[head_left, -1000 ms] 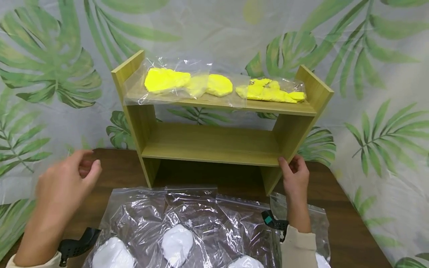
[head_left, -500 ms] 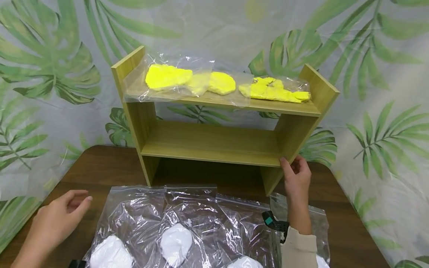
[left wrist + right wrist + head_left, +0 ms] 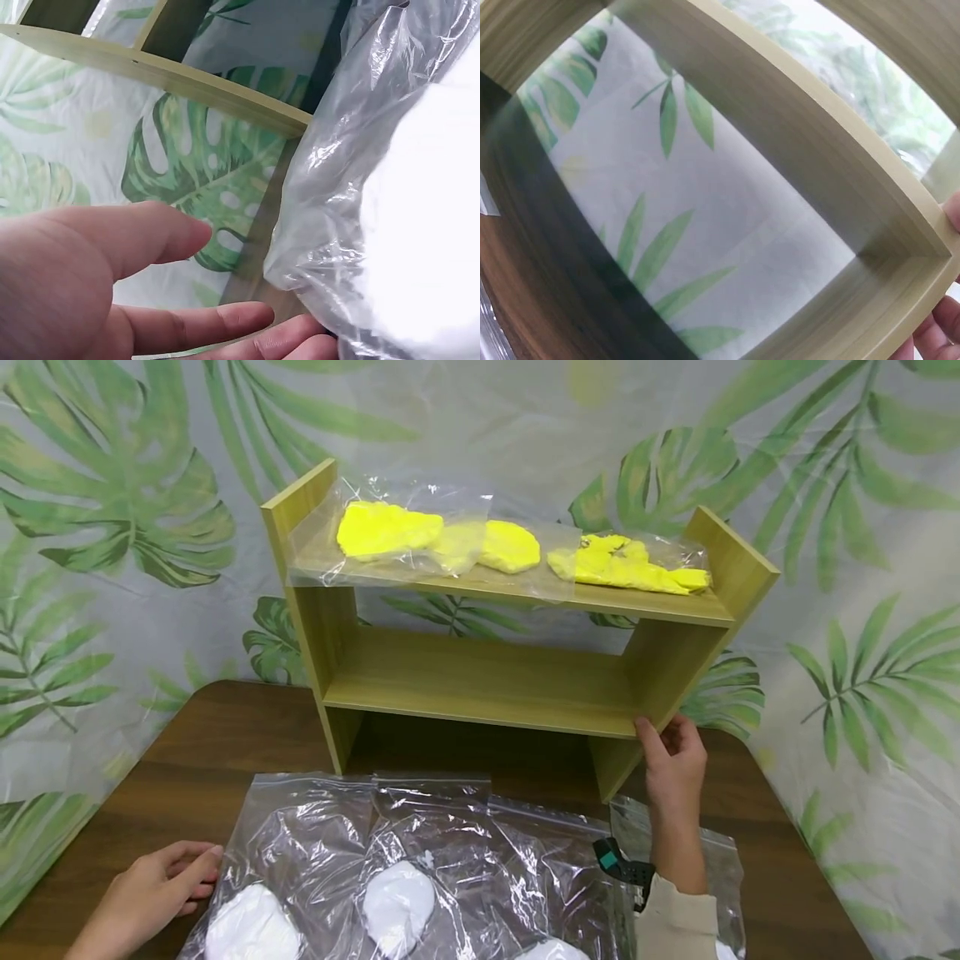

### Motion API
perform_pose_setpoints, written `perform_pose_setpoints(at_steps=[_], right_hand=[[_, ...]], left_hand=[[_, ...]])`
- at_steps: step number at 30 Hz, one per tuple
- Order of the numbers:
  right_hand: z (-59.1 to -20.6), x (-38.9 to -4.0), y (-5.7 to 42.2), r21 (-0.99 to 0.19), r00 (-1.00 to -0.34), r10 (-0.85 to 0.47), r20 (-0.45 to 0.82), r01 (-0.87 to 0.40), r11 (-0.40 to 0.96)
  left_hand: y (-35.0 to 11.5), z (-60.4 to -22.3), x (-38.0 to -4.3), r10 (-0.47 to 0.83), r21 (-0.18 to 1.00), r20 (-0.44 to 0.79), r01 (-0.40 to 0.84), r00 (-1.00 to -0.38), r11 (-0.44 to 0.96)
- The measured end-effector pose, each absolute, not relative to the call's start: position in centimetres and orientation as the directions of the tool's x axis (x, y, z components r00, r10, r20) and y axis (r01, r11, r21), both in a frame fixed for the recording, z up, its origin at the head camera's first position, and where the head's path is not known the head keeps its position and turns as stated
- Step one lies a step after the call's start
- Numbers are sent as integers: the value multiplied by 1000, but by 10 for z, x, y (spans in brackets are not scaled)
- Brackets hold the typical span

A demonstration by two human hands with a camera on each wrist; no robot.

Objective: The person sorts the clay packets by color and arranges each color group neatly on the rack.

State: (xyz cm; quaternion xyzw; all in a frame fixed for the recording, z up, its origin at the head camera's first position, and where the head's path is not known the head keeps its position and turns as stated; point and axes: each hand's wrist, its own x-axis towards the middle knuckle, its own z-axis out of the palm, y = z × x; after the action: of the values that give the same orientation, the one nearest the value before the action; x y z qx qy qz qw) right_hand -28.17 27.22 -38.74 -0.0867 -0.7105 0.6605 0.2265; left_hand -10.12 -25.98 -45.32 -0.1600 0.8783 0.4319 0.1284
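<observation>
A small wooden shelf point(image 3: 480, 710) stands on the table. At its lower right, my right hand point(image 3: 675, 768) grips the side panel, thumb on the front edge beside the middle board and fingers round the outside; the right wrist view catches that thumb point(image 3: 952, 210) at its edge. Low on the left, my left hand point(image 3: 153, 889) is beside a clear zip bag holding a white lump point(image 3: 253, 927). In the left wrist view its thumb point(image 3: 165, 232) is apart from its loosely bent fingers, some close to the bag's edge. Whether they touch the plastic is unclear.
On the top board lie clear bags with yellow lumps point(image 3: 390, 529), point(image 3: 510, 547) and a flatter yellow piece point(image 3: 630, 566). Several clear bags with white lumps point(image 3: 397, 906) cover the table point(image 3: 247, 727) before the shelf. A leaf-print cloth point(image 3: 525, 427) hangs behind.
My left hand has come down from beside the shelf to the left bag's edge. The right hand keeps its grip on the panel. The shelf sits slightly further right in view.
</observation>
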Motion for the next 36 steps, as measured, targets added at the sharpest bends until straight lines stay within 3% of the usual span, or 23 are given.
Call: perform_pose_setpoints(at_steps=[12, 21, 32, 36], right_hand=[[-390, -278, 276, -980, -892, 408, 196, -170, 101], [-392, -280, 279, -978, -887, 412, 209, -188, 92], [-387, -280, 276, -983, -892, 414, 181, -163, 80], [-388, -281, 273, -985, -893, 414, 175, -160, 72]], left_hand=[[-248, -463, -100, -217, 735, -368, -426, -904, 527], [-253, -466, -96, -195, 551, -377, -388, -906, 739], [-255, -475, -93, -113, 676, -289, -286, -951, 679], [-257, -479, -90, -121, 693, -196, -225, -973, 685]])
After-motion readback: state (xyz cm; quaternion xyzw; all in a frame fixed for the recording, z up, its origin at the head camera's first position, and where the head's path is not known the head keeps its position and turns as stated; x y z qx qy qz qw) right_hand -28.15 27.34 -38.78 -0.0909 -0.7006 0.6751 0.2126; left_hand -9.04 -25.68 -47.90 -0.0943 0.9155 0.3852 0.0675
